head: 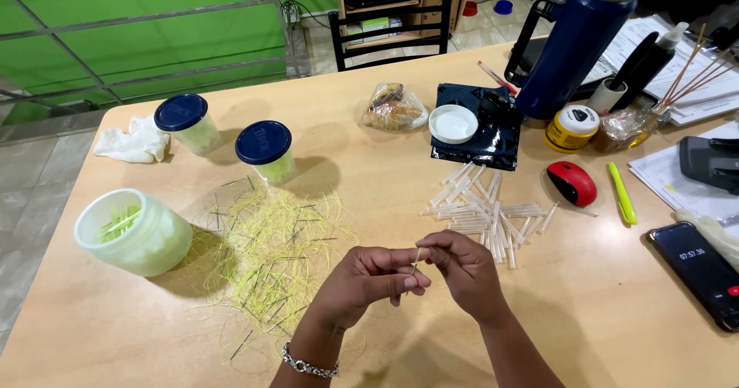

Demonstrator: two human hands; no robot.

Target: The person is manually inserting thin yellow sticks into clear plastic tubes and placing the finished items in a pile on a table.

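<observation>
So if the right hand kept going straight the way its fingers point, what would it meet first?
The right hand points at the left hand; their fingertips already meet around a thin needle-like piece, so it meets that first.

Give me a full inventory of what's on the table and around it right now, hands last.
Table: one, light wood.
Open tub: one, pale green, left, sticks inside.
Lidded tubs: two, blue lids, far left.
Thread pile: one, yellow-green with dark needles, left of centre.
Clear tubes: a heap, right of centre.
Cloth: one, white, far left edge.
White lid: one, on dark pouch.
Flask: one, blue, far right.
Mouse: one, red and black, right.
Highlighter: one, yellow, beside mouse.
Phone: one, black, right edge.
Chair: one, black, behind table.
Left hand: pinching a thin needle.
Right hand: pinching the same needle.
</observation>
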